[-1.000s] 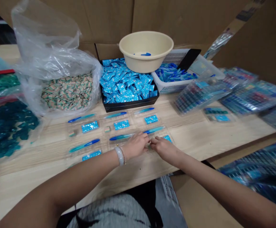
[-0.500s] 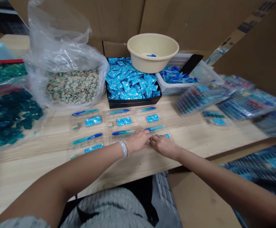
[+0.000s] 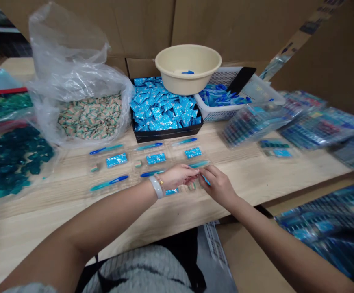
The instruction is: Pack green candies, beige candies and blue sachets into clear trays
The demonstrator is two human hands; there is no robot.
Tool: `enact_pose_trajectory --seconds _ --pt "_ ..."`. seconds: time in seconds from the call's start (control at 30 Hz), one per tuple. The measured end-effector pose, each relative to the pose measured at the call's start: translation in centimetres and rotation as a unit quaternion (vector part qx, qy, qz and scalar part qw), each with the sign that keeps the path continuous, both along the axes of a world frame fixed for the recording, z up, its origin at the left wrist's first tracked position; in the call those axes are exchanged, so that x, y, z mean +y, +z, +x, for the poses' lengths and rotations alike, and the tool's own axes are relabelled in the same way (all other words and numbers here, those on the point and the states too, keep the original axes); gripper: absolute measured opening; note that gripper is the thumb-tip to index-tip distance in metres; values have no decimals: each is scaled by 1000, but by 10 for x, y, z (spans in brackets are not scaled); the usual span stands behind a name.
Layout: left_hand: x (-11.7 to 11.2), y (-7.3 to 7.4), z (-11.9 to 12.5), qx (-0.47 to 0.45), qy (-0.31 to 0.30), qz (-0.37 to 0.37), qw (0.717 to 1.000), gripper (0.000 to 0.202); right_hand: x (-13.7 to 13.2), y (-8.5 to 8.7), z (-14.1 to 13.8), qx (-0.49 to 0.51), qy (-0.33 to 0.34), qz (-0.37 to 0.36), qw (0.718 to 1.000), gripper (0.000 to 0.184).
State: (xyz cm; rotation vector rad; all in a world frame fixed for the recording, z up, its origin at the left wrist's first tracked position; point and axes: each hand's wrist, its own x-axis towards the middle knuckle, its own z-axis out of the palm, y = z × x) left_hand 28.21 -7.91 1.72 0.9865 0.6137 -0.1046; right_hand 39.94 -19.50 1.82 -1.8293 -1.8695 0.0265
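Note:
My left hand [image 3: 179, 175] and my right hand [image 3: 218, 186] meet fingertip to fingertip just above a clear blister tray [image 3: 195, 179] on the wooden table [image 3: 57, 211]. Both pinch closed on something small that I cannot make out. A sliver of a blue packet [image 3: 206, 180] shows under my right thumb. Below my left hand lie another blue packet [image 3: 172, 191] and a small pale piece [image 3: 192, 186]. A blue pen-like tool [image 3: 152, 173] lies just behind my left wrist, which wears a white bangle [image 3: 156, 187].
More clear trays with blue tools [image 3: 109, 149] and packets [image 3: 116, 160] lie in rows. Behind stand a plastic bag of greenish packets [image 3: 88, 116], a black box of blue packets [image 3: 164, 108], a cream basin [image 3: 188, 67] and a white basket [image 3: 240, 87]. Packed stacks [image 3: 256, 122] lie right, teal pieces [image 3: 9, 158] left.
Both hands have lifted slightly off the tray and pinched together. The blue packet and pale piece under my left hand now show.

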Motion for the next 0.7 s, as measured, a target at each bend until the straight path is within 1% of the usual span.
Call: enact_pose_trajectory --seconds 0.03,0.07,0.1,0.17,0.2,0.27,0.33,0.37,0.4,0.43,0.47,0.5,0.57,0.6,0.63,0.67,0.7 --pt "0 -1 1 -8 18 -44 999 20 0 -1 -2 11 -5 3 1000 18" --pt "0 -2 1 -12 34 -67 997 20 0 -2 -3 35 -9 5 999 19" --pt "1 -3 1 -11 45 -73 996 20 -1 -3 -3 69 -15 4 997 20" --pt "2 -4 -1 -3 51 -53 997 22 -2 -6 -3 157 -48 -4 986 24" --pt "2 -3 -2 1 48 -33 998 22 -2 -7 -2 209 -74 -14 975 25" --pt "1 -1 -4 8 35 10 999 21 -1 -8 0 324 -122 -53 937 25" --pt "-1 2 -4 9 23 52 998 19 0 -9 2 431 -138 -104 886 25" --pt "-2 3 -3 10 19 74 997 18 1 -9 2 468 -140 -126 863 26" --pt "-4 4 -3 11 14 97 995 17 1 -8 3 492 -142 -143 847 27" --pt "-5 3 -2 14 9 121 993 15 2 -8 3 501 -146 -153 839 27" --pt "-7 3 -2 20 2 145 989 15 2 -8 3 499 -151 -159 838 28" --pt "-9 1 -2 28 -6 170 985 15 2 -7 3 487 -154 -165 843 28" --pt "-12 -2 -5 37 -28 239 970 17 1 -8 2 440 -161 -182 864 28" --pt "-13 -4 -7 32 -42 290 956 18 1 -9 2 410 -165 -194 876 28" --pt "-14 -6 -10 18 -57 353 934 17 0 -10 1 380 -169 -205 886 28" --pt "-14 -8 -13 -1 -73 422 904 16 -1 -11 0 350 -172 -218 895 28" --pt "-15 -10 -17 -22 -91 491 866 15 -2 -13 -2 321 -176 -230 902 27"
